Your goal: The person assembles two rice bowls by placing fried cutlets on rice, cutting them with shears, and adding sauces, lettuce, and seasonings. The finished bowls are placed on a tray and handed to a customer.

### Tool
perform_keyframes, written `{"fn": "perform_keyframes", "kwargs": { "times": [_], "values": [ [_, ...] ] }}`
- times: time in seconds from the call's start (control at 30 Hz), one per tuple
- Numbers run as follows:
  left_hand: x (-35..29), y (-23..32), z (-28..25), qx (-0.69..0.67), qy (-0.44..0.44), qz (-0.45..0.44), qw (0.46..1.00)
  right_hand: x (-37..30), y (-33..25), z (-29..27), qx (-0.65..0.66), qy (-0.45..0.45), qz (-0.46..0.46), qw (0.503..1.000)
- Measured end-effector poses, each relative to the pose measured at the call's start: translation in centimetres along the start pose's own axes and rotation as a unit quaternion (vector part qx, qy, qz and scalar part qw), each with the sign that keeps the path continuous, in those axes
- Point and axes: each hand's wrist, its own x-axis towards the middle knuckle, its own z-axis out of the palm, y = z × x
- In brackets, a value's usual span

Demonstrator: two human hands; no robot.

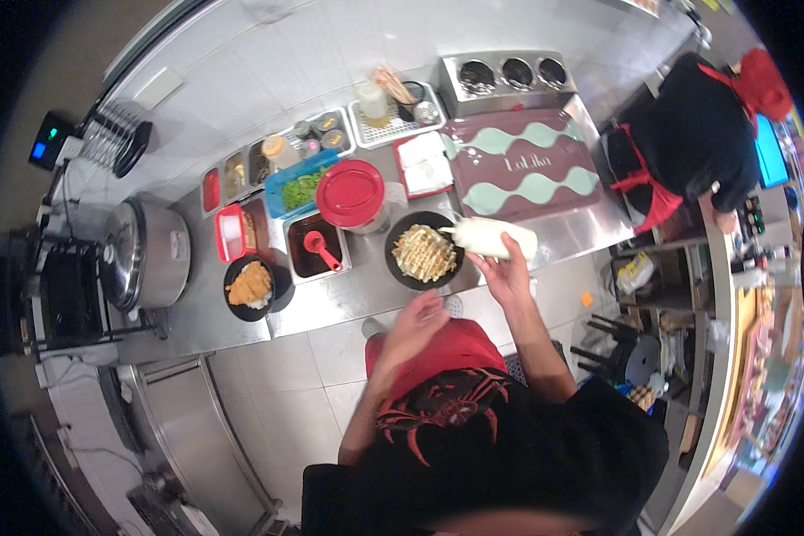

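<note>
And here's the squeeze bottle, pale and creamy all the way along, tipped over on its side with its narrow nozzle pointing left, right at the edge of a black bowl! The right hand has it, fingers and thumb clamped around the lower side of the body. Look at that bowl, sitting near the front edge of the steel tabletop: a heaped golden-brown topping, criss-crossed with thin, pale lines of sauce, filling most of the round, dark rim showing all about it. Over to the left hand, just below the bowl in the view, with nothing visible in its grasp; it's blurred, the fingers partly curled, and I can't tell whether they're together or apart. Just behind the bowl and to its left stands a tub with a red lid, and beside that a steel pan of dark sauce with a red ladle resting in it. Further left, a second black bowl carries a crisp, orange-gold breaded cutlet on white rice. Behind the bottle, a maroon tray shows off wavy mint-green bands!
</note>
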Motion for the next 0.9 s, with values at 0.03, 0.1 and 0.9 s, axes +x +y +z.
{"fn": "perform_keyframes", "kwargs": {
  "times": [0.03, 0.1, 0.9],
  "values": [
    [1.1, 0.9, 1.5, -0.009, 0.024, 0.017, 1.000, -0.3, 0.1, 0.4, 0.057, -0.001, 0.021, 0.998],
    [2.9, 3.9, 3.0, 0.056, 0.058, 0.118, 0.990, -0.7, 0.8, 2.2, 0.090, -0.025, 0.043, 0.995],
    [24.6, 25.6, -49.8, 0.249, 0.418, 0.253, 0.836, -1.6, 13.6, 12.3, -0.387, 0.205, -0.406, 0.802]
  ]
}}
